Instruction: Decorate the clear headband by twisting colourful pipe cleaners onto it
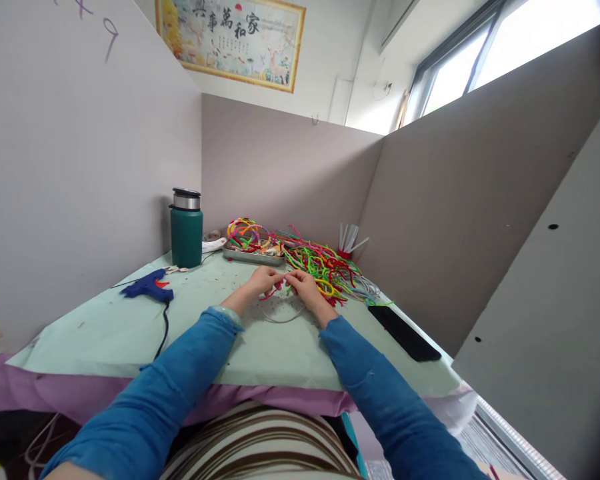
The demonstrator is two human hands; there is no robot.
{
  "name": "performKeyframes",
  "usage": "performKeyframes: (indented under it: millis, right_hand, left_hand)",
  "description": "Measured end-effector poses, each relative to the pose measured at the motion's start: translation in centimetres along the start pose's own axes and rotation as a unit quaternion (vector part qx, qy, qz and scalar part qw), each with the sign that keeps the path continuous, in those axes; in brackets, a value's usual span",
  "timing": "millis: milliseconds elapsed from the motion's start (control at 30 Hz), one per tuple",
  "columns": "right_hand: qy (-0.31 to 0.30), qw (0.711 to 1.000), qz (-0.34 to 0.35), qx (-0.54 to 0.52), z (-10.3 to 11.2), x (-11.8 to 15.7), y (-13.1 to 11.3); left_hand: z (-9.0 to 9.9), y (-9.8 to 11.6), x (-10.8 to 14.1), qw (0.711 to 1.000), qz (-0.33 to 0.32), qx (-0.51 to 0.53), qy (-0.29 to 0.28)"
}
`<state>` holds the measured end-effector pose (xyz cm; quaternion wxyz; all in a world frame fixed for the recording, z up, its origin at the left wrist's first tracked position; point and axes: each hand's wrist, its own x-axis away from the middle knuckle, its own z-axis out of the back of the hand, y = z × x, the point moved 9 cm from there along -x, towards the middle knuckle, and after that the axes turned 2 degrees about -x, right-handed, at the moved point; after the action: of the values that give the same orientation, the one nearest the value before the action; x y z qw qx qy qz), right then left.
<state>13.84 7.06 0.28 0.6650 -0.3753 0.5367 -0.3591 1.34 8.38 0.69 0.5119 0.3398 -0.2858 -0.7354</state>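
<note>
1. Currently, pink strand [279,286] is pinched by the fingers of left hand [261,280] and right hand [306,288], over the table [260,363].
2. Short grip best used, fingertips held close together.
3. Grey loop [283,323] below should be kept from snagging.

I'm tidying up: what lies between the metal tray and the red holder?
In the head view, a heap of colourful fuzzy stems lies between metal tray and red holder.

Head-worn view, facing forward and down, table [100,333] below, fingers [274,277] perhaps too distant for detail
</note>
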Motion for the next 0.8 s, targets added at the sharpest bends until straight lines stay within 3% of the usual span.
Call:
performKeyframes:
  millis: [200,667,800]
  right_hand:
    - [0.007,1.000,-0.010,-0.023,0.0,0.0,0.0]
    - [-0.002,0.999,-0.026,-0.034,-0.3,0.1,0.0]
    - [0.001,0.999,-0.023,-0.036,-0.2,0.1,-0.1]
  left_hand:
    - [-0.9,0.5,0.3,0.999,-0.006,0.034,-0.039]
    - [0.7,1.9,0.2,0.986,-0.070,-0.144,0.052]
    - [0.3,2.0,0.2,0.988,-0.089,-0.126,0.030]
